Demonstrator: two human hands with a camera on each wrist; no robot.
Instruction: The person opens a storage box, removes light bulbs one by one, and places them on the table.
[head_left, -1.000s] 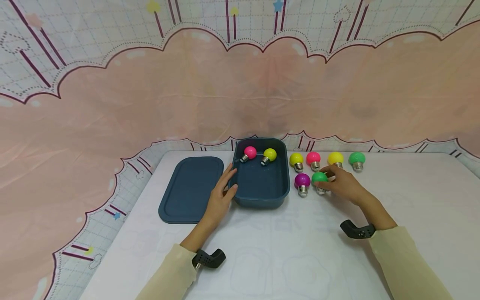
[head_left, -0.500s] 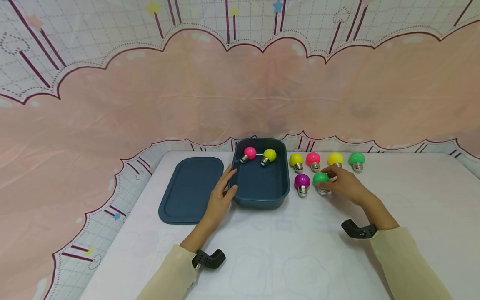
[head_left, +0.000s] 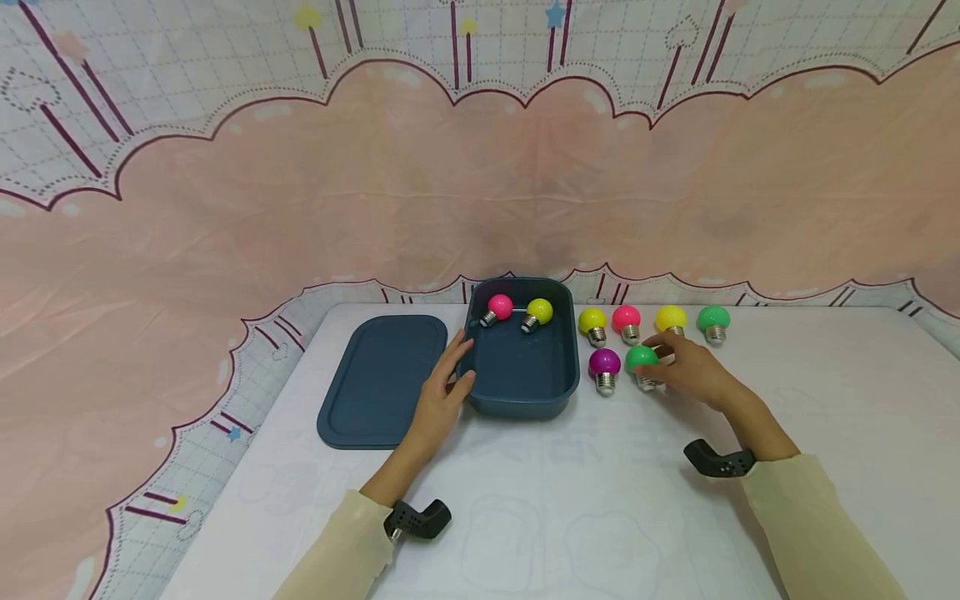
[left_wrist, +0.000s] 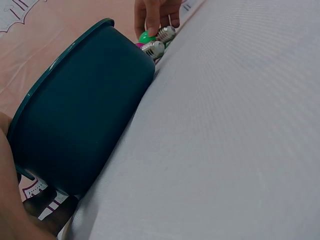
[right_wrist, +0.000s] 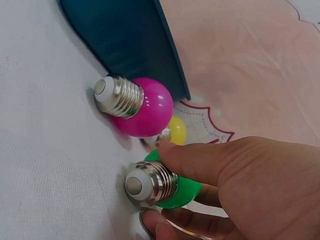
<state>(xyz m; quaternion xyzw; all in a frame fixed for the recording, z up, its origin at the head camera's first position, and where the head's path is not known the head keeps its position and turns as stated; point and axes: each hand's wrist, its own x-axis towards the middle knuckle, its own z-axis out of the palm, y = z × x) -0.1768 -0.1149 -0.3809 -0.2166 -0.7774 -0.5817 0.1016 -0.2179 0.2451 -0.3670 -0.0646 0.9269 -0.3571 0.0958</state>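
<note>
My right hand pinches a green light bulb low at the table, thumb on its near side and fingers behind. In the right wrist view its silver screw base points away from the palm, close over the white cloth. A purple bulb lies just left of it. My left hand rests against the left wall of a dark blue box, fingers extended at the rim and thumb lower down. Inside the box, at its far end, lie a pink bulb and a yellow bulb.
Behind the right hand, a row holds a yellow bulb, a pink bulb, another yellow bulb and a green bulb. The box's flat lid lies to its left. A patterned curtain hangs behind the white table.
The right hand and the green bulb in its fingers have shifted very slightly to the right, widening the gap to the purple bulb. The left hand and box stay still.
</note>
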